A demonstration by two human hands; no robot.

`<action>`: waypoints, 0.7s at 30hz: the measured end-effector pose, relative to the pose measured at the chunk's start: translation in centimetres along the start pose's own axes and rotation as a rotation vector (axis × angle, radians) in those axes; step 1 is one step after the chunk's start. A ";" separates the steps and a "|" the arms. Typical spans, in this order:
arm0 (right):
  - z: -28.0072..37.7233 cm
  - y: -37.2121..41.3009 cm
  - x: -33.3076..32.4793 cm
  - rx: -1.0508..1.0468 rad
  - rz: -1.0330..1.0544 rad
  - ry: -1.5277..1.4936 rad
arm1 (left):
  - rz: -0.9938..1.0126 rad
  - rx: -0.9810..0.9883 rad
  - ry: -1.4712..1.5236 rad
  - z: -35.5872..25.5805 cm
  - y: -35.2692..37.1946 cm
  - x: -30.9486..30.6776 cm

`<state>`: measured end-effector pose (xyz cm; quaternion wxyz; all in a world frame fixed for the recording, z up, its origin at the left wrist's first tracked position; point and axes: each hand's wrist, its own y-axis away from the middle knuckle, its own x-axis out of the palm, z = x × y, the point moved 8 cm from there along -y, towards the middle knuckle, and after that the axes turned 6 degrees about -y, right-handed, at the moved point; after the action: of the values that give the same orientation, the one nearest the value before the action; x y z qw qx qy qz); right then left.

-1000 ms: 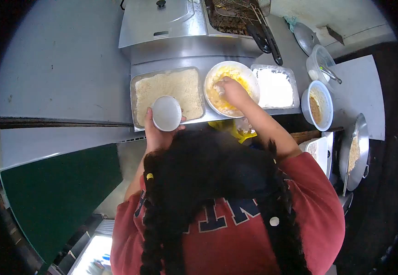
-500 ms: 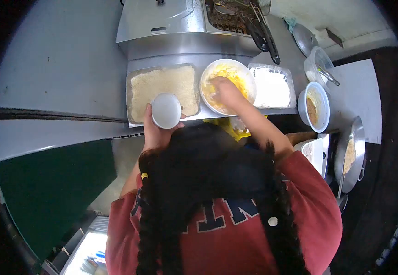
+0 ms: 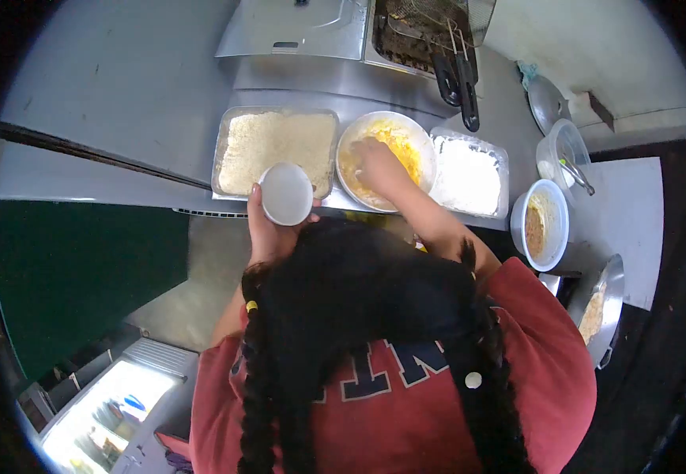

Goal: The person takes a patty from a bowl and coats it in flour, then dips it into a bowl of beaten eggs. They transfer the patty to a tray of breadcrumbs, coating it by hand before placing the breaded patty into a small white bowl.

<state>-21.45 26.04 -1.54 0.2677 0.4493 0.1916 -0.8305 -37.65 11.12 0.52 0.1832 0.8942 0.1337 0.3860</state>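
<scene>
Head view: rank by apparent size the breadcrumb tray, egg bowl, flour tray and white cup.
1. breadcrumb tray
2. egg bowl and flour tray: too alike to rank
3. white cup in the left hand: smallest, though probably held nearer the camera

Stainless steel surface (image 3: 122, 87) fills top left, fryer (image 3: 303, 28) at its far edge. Dark green panel (image 3: 74, 276) at left, grey floor (image 3: 193, 292) beside it. Brightly lit cabinet (image 3: 114, 411) bottom left. Pale wall (image 3: 596, 47) top right. Even overhead light.

Steel counter (image 3: 122, 87) carries crumb tray (image 3: 218, 150), egg bowl (image 3: 386, 115), flour tray (image 3: 477, 140).
</scene>
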 end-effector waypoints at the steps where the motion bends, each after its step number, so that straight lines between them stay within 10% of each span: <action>1: -0.1 0.2 -0.1 -0.004 -0.009 -0.027 | -0.004 0.010 0.000 0.7 -0.2 -0.1; 11: -6.6 1.1 -0.5 0.489 0.065 -0.783 | 0.023 0.028 -0.017 1.2 -1.2 0.4; 13: -4.8 1.3 -3.7 0.235 -0.076 0.042 | 0.030 0.014 -0.054 0.4 -1.8 0.3; 21: -1.2 -0.6 -0.1 0.264 -0.022 -0.022 | 0.136 -0.060 -0.155 -2.8 -2.8 -0.7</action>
<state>-20.97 27.19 -2.03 0.1993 0.4695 0.0827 -0.8561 -40.41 13.99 0.67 0.1933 0.9225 0.0465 0.3309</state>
